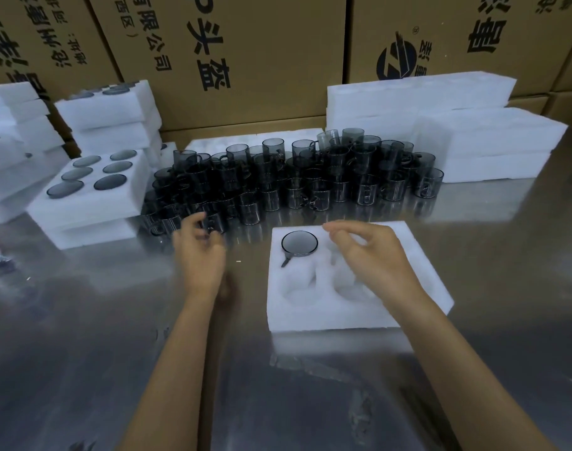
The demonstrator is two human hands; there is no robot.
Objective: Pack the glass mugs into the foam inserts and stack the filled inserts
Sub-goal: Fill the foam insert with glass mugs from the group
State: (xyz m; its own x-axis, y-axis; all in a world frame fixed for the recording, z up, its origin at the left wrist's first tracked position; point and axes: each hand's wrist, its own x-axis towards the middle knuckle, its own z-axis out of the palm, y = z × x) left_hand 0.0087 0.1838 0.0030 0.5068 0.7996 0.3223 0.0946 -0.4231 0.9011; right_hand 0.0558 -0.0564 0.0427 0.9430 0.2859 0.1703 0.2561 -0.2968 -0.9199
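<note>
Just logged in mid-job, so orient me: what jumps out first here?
A big pile of dark smoked-glass mugs crowds the steel table's middle. In front lies a white foam insert with one mug seated far-left. The left hand reaches the pile's near edge; the right hand hovers above the insert.

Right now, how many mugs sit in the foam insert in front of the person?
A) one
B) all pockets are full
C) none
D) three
A: the foam insert holds a single mug in its far left pocket, and the other pockets that can be seen are bare white foam.
</note>
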